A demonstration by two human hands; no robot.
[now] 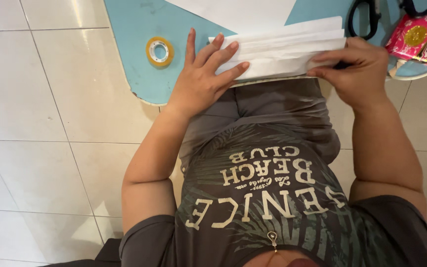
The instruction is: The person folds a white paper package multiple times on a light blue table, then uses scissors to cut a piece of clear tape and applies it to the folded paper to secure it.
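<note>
A folded sheet of white paper (285,47) lies in several accordion-like layers on the near edge of a light blue table (129,44). My left hand (203,76) rests flat on its left end, fingers spread over the folds. My right hand (359,69) pinches the paper's right end, thumb and fingers closed on the layers.
A roll of clear tape with a yellow core (159,51) sits on the table to the left. Black-handled scissors (366,17) and a pink patterned box (421,37) lie at the right. Another white sheet (233,10) lies farther back. White floor tiles (40,123) surround the table.
</note>
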